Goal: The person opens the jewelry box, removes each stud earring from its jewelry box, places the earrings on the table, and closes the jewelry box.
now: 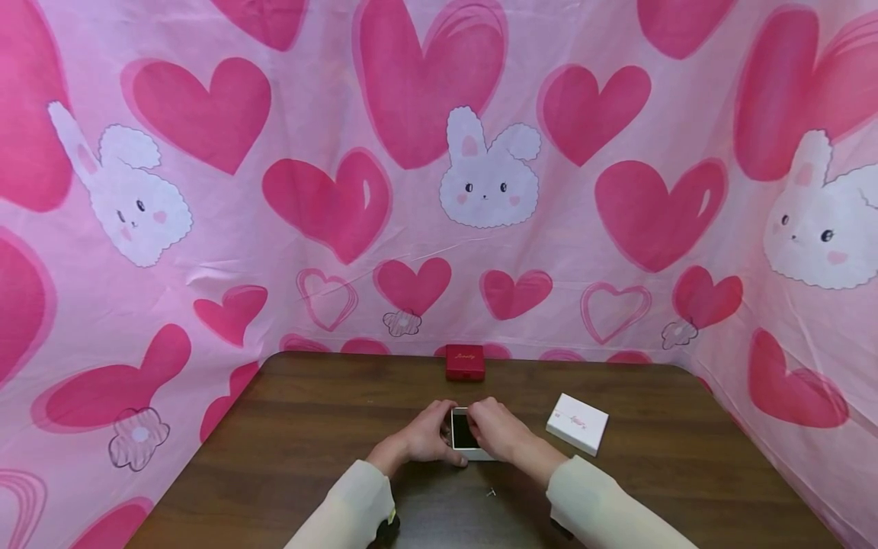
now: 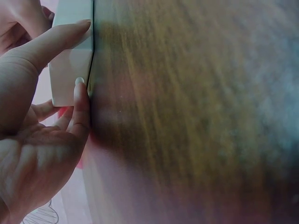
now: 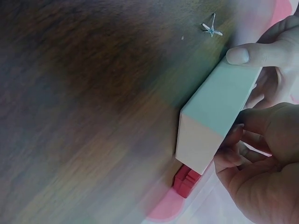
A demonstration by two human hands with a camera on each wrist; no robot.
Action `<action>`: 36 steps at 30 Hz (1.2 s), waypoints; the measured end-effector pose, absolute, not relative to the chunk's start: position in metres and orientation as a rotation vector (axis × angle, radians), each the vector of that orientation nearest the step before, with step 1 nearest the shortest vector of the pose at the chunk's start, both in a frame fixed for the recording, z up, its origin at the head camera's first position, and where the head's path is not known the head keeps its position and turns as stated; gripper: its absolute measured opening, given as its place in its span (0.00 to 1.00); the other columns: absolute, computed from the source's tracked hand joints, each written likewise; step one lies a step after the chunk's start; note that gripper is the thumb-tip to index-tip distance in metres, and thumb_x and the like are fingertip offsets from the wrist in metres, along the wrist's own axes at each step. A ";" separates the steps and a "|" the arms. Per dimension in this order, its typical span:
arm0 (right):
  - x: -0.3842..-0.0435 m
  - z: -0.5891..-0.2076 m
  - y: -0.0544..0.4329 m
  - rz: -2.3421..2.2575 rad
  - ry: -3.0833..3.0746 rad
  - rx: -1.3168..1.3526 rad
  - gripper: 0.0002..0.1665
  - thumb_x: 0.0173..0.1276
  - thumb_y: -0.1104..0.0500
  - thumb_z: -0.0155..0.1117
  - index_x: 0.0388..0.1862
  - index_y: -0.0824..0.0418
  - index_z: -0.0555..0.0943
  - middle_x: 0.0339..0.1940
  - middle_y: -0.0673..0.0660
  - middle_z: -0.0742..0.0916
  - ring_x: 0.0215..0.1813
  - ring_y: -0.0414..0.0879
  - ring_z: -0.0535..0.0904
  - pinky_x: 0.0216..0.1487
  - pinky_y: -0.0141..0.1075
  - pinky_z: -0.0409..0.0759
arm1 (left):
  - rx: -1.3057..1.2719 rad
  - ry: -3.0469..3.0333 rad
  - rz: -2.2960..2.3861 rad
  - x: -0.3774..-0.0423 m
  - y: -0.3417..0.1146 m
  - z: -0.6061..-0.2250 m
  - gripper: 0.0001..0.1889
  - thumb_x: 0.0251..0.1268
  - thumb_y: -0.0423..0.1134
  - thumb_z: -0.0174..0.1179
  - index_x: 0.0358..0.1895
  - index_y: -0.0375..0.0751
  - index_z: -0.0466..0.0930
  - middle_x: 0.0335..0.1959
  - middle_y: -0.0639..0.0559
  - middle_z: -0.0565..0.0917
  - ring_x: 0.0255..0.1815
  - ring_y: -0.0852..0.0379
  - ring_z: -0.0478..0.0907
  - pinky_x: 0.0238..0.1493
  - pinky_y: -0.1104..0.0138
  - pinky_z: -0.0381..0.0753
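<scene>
An open white box (image 1: pixel 479 455) with a black inside (image 1: pixel 463 436) stands on the table between both hands. My left hand (image 1: pixel 429 435) grips it at its left end, thumb (image 2: pixel 70 35) along the near wall and fingers on the end wall. The right hand (image 1: pixel 499 428) reaches over the box's right part with curled fingers (image 3: pixel 233 140) at the open top. Its fingertips are hidden, and I cannot tell what they hold. On the table nearer to me lies a small silvery star-shaped piece with a thin pin, like an earring (image 3: pixel 212 31).
A white lid-like box (image 1: pixel 578 424) with red lettering lies to the right. A closed red box (image 1: pixel 465 362) stands at the table's back edge. Pink cloth (image 1: pixel 411 244) with hearts and rabbits hangs around the brown wooden table (image 1: pixel 329 412).
</scene>
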State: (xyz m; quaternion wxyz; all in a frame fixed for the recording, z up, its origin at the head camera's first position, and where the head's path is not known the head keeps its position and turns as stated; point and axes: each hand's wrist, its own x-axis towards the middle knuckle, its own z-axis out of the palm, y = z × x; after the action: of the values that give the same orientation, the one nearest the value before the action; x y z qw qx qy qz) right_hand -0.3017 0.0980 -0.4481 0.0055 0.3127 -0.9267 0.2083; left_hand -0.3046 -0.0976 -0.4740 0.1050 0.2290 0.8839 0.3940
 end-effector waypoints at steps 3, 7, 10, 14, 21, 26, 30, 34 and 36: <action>-0.301 -0.447 0.100 0.673 -2.910 0.974 0.03 0.66 0.67 0.70 0.35 0.61 0.85 0.27 0.50 0.85 0.28 0.42 0.77 0.34 0.36 0.83 | 0.657 2.595 1.168 -0.305 -0.098 -0.475 0.44 0.45 0.39 0.82 0.67 0.39 0.67 0.52 0.49 0.72 0.49 0.53 0.72 0.53 0.60 0.78; -0.300 -0.448 0.101 0.664 -2.918 0.967 0.04 0.66 0.67 0.70 0.33 0.60 0.84 0.26 0.49 0.84 0.27 0.41 0.77 0.34 0.36 0.82 | 0.647 2.584 1.181 -0.305 -0.098 -0.475 0.44 0.45 0.38 0.83 0.67 0.39 0.67 0.51 0.49 0.72 0.49 0.53 0.72 0.54 0.59 0.78; -0.299 -0.448 0.102 0.645 -2.919 0.969 0.04 0.66 0.67 0.70 0.32 0.60 0.84 0.25 0.48 0.83 0.27 0.40 0.76 0.33 0.35 0.81 | 0.647 2.582 1.188 -0.305 -0.098 -0.474 0.43 0.45 0.38 0.82 0.66 0.40 0.68 0.51 0.49 0.72 0.49 0.52 0.72 0.54 0.59 0.78; -0.297 -0.447 0.103 0.642 -2.923 0.975 0.04 0.66 0.67 0.70 0.32 0.60 0.84 0.25 0.48 0.83 0.26 0.40 0.76 0.33 0.35 0.81 | 0.644 2.579 1.198 -0.304 -0.098 -0.474 0.43 0.44 0.38 0.82 0.66 0.40 0.68 0.51 0.49 0.72 0.49 0.52 0.72 0.54 0.58 0.78; -0.294 -0.444 0.106 0.640 -2.917 0.993 0.05 0.65 0.68 0.71 0.32 0.61 0.83 0.24 0.49 0.83 0.27 0.41 0.76 0.33 0.35 0.82 | 0.649 2.570 1.211 -0.304 -0.098 -0.473 0.43 0.44 0.37 0.82 0.66 0.41 0.68 0.51 0.49 0.72 0.50 0.51 0.72 0.53 0.57 0.78; -0.293 -0.444 0.107 0.610 -2.906 0.996 0.07 0.64 0.69 0.70 0.29 0.61 0.82 0.22 0.48 0.81 0.25 0.41 0.75 0.30 0.34 0.78 | 0.644 2.563 1.213 -0.304 -0.098 -0.475 0.43 0.45 0.37 0.82 0.66 0.40 0.68 0.50 0.49 0.72 0.50 0.52 0.71 0.53 0.58 0.78; -0.293 -0.443 0.108 0.599 -2.890 1.007 0.09 0.64 0.69 0.70 0.26 0.60 0.82 0.20 0.47 0.80 0.23 0.41 0.73 0.28 0.33 0.76 | 0.644 2.571 1.206 -0.304 -0.098 -0.476 0.44 0.44 0.38 0.82 0.67 0.39 0.68 0.50 0.49 0.72 0.49 0.52 0.72 0.52 0.60 0.77; -0.293 -0.442 0.110 0.610 -2.899 1.013 0.08 0.64 0.69 0.70 0.26 0.60 0.82 0.20 0.47 0.79 0.23 0.40 0.73 0.28 0.33 0.76 | 0.653 2.579 1.200 -0.305 -0.098 -0.476 0.44 0.44 0.38 0.83 0.66 0.38 0.68 0.51 0.49 0.72 0.49 0.52 0.72 0.51 0.60 0.78; -0.293 -0.441 0.111 0.620 -2.899 1.022 0.08 0.64 0.69 0.70 0.26 0.61 0.82 0.20 0.47 0.79 0.23 0.40 0.73 0.28 0.33 0.76 | 0.654 2.579 1.196 -0.306 -0.098 -0.476 0.44 0.45 0.39 0.83 0.67 0.38 0.68 0.51 0.48 0.72 0.49 0.52 0.72 0.52 0.60 0.78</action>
State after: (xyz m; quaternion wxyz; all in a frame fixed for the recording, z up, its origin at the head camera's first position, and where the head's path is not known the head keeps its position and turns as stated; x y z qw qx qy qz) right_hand -0.2931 0.1111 -0.4412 0.0029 0.3259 -0.9245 0.1977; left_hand -0.3055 -0.0980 -0.4757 0.1118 0.2228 0.8785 0.4075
